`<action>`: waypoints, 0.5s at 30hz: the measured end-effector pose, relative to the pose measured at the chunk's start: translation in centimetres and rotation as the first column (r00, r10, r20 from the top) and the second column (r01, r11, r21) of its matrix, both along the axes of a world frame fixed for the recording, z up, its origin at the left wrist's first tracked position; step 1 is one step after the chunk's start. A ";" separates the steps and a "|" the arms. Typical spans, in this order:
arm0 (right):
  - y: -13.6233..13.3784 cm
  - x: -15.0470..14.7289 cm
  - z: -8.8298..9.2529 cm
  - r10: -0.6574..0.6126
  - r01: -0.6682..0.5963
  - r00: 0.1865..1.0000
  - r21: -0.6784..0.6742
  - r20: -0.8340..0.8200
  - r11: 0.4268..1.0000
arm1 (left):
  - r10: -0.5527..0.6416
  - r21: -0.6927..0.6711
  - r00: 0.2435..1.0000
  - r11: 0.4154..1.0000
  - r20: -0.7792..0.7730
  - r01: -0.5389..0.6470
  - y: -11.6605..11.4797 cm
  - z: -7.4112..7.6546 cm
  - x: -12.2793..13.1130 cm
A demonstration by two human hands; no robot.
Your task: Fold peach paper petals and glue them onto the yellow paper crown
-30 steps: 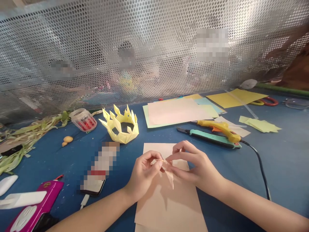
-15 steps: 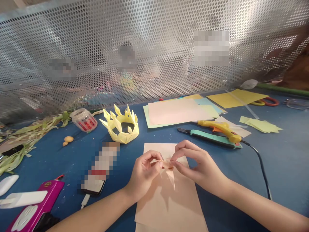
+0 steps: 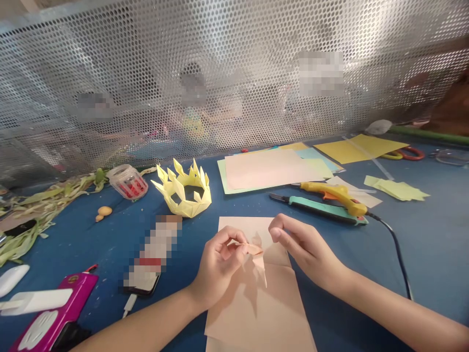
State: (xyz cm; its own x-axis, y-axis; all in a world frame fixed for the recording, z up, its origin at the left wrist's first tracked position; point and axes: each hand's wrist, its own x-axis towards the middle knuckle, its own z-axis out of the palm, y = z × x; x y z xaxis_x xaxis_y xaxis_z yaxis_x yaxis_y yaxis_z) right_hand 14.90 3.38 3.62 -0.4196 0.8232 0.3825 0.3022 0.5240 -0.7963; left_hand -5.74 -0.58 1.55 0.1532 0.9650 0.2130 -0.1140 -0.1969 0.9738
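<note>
Folded peach paper (image 3: 259, 266) was held up over the peach sheets (image 3: 256, 322) on the blue table (image 3: 432, 244), pinched between thumb and forefinger of the left hand (image 3: 220, 266), with a pointed end hanging down and casting a shadow below. The right hand (image 3: 311, 249) was just beside it without touching, fingers curled in and thumb close to the forefinger, though whether those two met I could not tell. Beyond the hands a spiky yellow paper crown (image 3: 190, 208) stood to the left, while a yellow glue gun (image 3: 331, 191) and a teal cutter (image 3: 320, 210) lay to the right
</note>
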 end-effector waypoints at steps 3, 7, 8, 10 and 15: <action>0.0 -0.2 -0.3 0.036 -0.036 0.999 0.041 -0.009 0.999 | -0.020 0.018 1.000 1.000 0.000 0.020 -0.1 0.2 0.2; -0.2 -0.6 -0.9 0.125 -0.121 0.992 0.130 -0.021 0.984 | -0.037 0.028 0.999 0.999 -0.007 0.037 -0.2 0.6 0.3; -0.2 -0.7 -0.9 0.137 -0.132 0.990 0.143 -0.025 0.981 | -0.037 0.025 0.999 0.999 -0.009 0.038 -0.2 0.6 0.3; -0.4 -0.8 -0.9 0.135 -0.129 0.990 0.141 -0.029 0.982 | -0.037 0.014 0.999 0.999 -0.013 0.037 -0.2 0.6 0.3; -0.2 -0.4 -0.1 0.036 -0.036 0.999 0.054 0.003 0.998 | -0.014 -0.005 1.000 1.000 -0.017 0.014 -0.2 0.4 0.2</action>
